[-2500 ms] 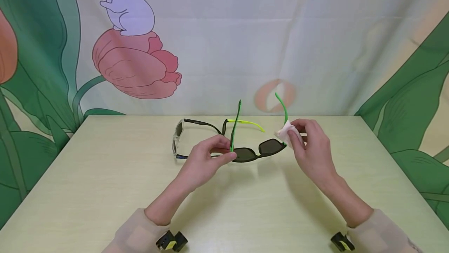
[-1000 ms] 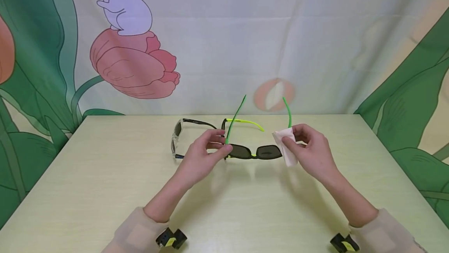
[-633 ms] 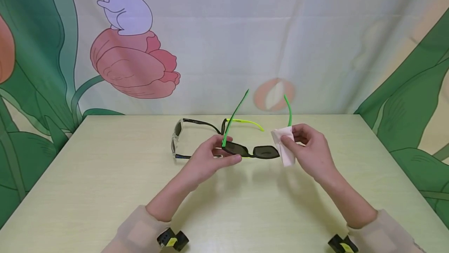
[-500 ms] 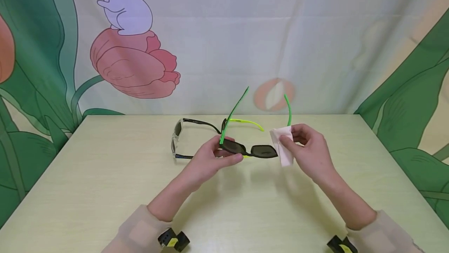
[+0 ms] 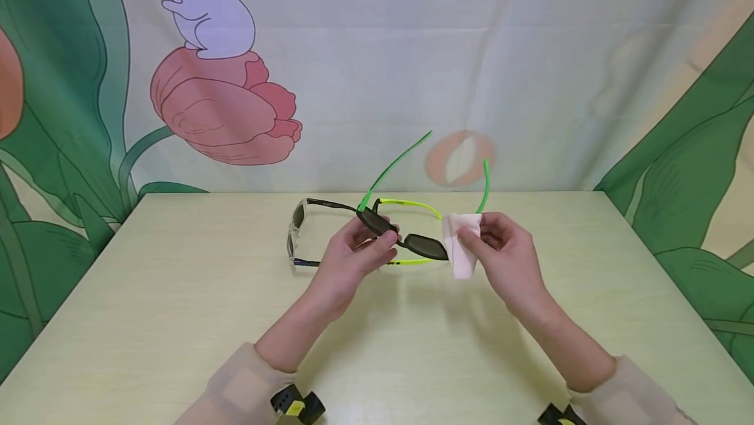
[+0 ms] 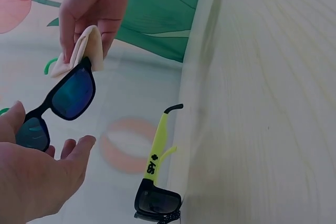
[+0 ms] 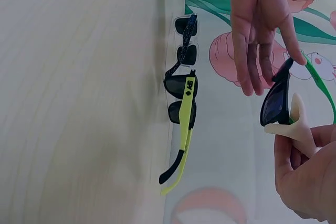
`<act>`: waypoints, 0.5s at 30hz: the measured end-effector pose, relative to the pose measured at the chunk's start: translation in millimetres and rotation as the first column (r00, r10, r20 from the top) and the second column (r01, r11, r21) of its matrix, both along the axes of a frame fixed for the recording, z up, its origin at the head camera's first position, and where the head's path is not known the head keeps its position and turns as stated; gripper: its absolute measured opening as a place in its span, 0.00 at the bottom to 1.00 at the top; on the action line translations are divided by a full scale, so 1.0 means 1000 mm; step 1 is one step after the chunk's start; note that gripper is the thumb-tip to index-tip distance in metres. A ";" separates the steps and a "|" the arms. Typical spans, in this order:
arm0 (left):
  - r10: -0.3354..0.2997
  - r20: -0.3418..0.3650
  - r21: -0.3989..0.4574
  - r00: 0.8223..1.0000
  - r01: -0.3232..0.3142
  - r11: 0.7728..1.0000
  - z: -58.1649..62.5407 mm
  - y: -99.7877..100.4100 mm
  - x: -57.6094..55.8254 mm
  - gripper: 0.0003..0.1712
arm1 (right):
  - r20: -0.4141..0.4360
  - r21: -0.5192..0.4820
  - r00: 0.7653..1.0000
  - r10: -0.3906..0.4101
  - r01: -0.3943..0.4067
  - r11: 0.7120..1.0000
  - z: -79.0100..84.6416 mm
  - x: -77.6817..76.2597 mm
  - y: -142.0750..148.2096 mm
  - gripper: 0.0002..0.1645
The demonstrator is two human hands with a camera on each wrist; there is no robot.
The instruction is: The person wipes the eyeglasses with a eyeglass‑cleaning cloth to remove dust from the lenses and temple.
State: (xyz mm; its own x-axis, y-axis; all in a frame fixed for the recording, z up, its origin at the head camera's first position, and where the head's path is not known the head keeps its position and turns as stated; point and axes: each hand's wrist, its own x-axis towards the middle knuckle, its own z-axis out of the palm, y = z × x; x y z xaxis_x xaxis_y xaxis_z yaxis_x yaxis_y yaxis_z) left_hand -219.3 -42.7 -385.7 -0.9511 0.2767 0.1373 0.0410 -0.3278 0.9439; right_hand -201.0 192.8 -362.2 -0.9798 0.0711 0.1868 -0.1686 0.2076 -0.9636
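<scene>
Sunglasses (image 5: 425, 247) with a black front and green temples are held up above the table, their left end tilted higher. My left hand (image 5: 341, 271) pinches them at the left lens, thumb in front and fingers behind. The right hand (image 5: 514, 264) pinches a folded whitish cloth (image 5: 463, 264) around their right end, hiding that hinge. In the left wrist view, the lens (image 6: 73, 95) looks mirrored blue-green, and the cloth (image 6: 93, 48) wraps the frame's corner. The right wrist view shows the cloth (image 7: 298, 127) folded over the end near the green temple (image 7: 321, 83).
Behind the hands, sunglasses with yellow temples (image 5: 412, 202) lie on the table (image 5: 177, 320). To their left are clear-framed sunglasses (image 5: 299, 217) with dark temples. A printed curtain (image 5: 365, 71) hangs at the table's back edge.
The sunglasses have tilted, their left end rising. My left hand has shifted its hold along the left lens. The right hand has moved left with the cloth, which hangs flatter than at first.
</scene>
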 end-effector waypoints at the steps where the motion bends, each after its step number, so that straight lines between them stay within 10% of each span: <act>1: 0.003 0.001 0.031 1.000 -0.003 1.000 0.000 0.001 0.000 0.24 | 0.008 -0.008 1.000 -0.001 0.001 1.000 -0.001 0.000 -0.001 0.21; 15: 0.067 0.041 0.243 0.997 -0.075 0.967 0.006 0.008 -0.003 0.23 | 0.069 -0.167 0.997 0.025 -0.013 0.986 -0.003 0.000 -0.013 0.22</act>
